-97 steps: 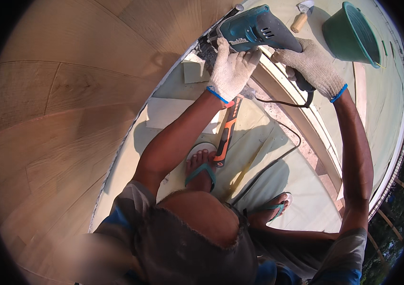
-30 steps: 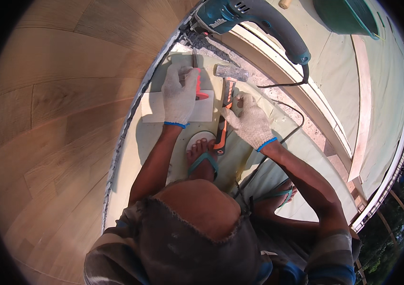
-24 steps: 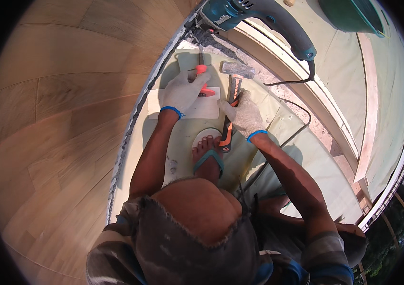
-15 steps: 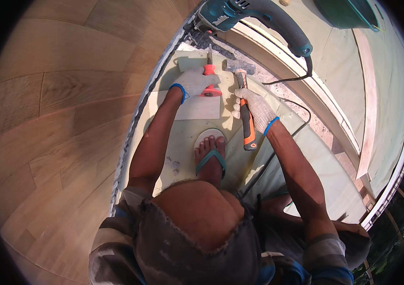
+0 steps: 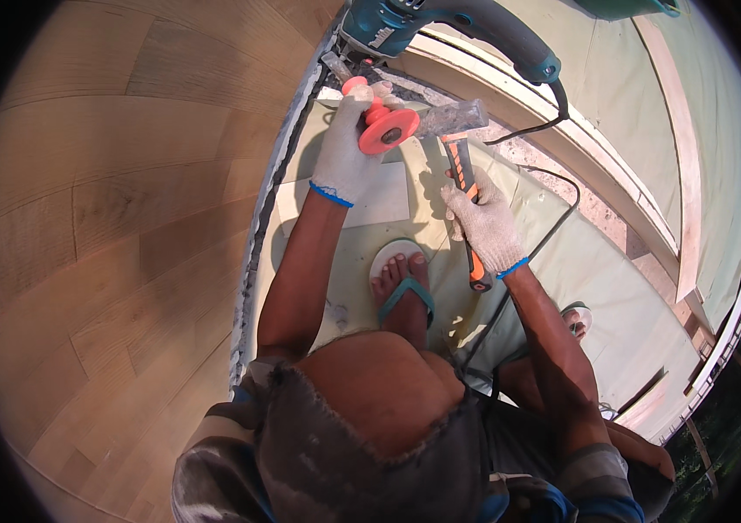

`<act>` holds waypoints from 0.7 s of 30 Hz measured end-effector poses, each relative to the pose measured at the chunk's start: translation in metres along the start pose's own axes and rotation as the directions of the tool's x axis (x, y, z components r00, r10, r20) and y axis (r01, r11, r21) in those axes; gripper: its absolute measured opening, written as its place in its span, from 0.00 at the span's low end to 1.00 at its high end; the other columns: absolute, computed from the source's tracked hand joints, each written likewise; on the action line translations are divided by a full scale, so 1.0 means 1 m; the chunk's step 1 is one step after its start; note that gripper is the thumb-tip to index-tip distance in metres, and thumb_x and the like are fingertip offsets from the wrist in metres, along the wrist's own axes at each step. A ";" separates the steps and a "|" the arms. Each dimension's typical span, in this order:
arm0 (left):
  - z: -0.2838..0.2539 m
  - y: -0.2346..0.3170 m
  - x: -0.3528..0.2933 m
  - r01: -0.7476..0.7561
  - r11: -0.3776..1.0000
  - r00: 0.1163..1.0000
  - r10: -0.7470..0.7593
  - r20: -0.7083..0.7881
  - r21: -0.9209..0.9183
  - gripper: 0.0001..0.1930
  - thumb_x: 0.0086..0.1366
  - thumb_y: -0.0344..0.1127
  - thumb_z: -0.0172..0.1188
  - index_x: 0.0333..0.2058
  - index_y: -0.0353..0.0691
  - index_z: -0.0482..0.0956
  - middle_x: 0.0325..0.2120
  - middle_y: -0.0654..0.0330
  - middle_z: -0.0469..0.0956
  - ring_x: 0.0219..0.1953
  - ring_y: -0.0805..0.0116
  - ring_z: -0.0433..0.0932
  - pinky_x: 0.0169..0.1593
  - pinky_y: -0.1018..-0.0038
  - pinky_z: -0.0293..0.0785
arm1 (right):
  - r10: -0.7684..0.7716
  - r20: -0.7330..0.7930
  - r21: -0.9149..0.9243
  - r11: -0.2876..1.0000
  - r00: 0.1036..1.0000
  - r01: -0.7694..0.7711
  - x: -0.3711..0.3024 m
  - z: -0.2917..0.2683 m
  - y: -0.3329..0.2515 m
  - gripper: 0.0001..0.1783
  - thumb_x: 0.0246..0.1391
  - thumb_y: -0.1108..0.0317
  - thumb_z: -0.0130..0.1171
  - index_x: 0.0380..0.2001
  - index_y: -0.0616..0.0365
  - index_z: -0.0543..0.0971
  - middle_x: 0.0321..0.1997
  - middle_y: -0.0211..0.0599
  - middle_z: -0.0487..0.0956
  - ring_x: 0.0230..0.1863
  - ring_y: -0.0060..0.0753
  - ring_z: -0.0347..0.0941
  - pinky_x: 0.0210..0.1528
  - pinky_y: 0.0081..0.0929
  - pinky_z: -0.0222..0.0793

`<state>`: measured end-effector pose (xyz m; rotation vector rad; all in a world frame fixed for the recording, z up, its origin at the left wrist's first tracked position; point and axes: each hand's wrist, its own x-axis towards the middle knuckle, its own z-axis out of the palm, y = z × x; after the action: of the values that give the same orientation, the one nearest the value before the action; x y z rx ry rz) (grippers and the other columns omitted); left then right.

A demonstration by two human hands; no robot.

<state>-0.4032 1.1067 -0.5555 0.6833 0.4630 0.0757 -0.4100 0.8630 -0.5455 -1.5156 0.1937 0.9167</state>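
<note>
Left hand [image 5: 348,144] curled round chisel [image 5: 376,112] near surface's [image 5: 351,234] left edge; likely stiff, grip below guard [image 5: 374,141]. Right hand [image 5: 488,228] wraps hammer [image 5: 462,167] mid-handle; looks head-heavy.

Left hand [image 5: 346,148], in a knit glove, had a red-handled chisel [image 5: 388,131] angled up and away, while the gloved right hand [image 5: 485,225] held a hammer [image 5: 459,164] by its orange-and-black grip, head right by the chisel's round guard (couldn't tell if they touched). A teal power tool [image 5: 388,30] lay just past them, and a white board [image 5: 379,202] sat near a flip-flopped foot [image 5: 407,324].
</note>
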 end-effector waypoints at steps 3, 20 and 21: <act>-0.001 -0.007 0.011 -0.020 0.991 1.000 0.020 -0.001 -0.136 0.17 0.76 0.47 0.65 0.54 0.46 0.73 0.41 0.65 0.76 0.44 0.72 0.79 0.56 0.70 0.79 | -0.115 -0.126 -0.119 0.988 0.985 0.100 -0.012 0.013 0.000 0.19 0.70 0.58 0.66 0.56 0.57 0.78 0.28 0.26 0.78 0.23 0.14 0.70 0.24 0.21 0.67; 0.019 -0.008 0.027 -0.067 0.959 0.980 0.115 0.160 -0.276 0.21 0.74 0.54 0.67 0.50 0.44 0.73 0.48 0.65 0.76 0.51 0.71 0.78 0.61 0.70 0.77 | -0.359 -0.292 0.088 0.913 0.886 0.399 -0.025 0.029 0.016 0.20 0.74 0.55 0.59 0.53 0.63 0.79 0.25 0.24 0.74 0.24 0.15 0.70 0.26 0.21 0.65; 0.020 -0.006 0.028 -0.058 0.952 0.977 0.116 0.178 -0.301 0.22 0.74 0.53 0.67 0.50 0.43 0.73 0.49 0.64 0.76 0.52 0.70 0.78 0.62 0.69 0.77 | -0.350 -0.310 0.133 0.905 0.884 0.405 -0.026 0.033 0.017 0.21 0.74 0.54 0.58 0.53 0.63 0.79 0.26 0.25 0.74 0.24 0.15 0.70 0.26 0.21 0.65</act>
<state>-0.3698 1.0960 -0.5566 0.4115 0.2267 0.1572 -0.4516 0.8788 -0.5388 -1.4280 0.1754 0.3558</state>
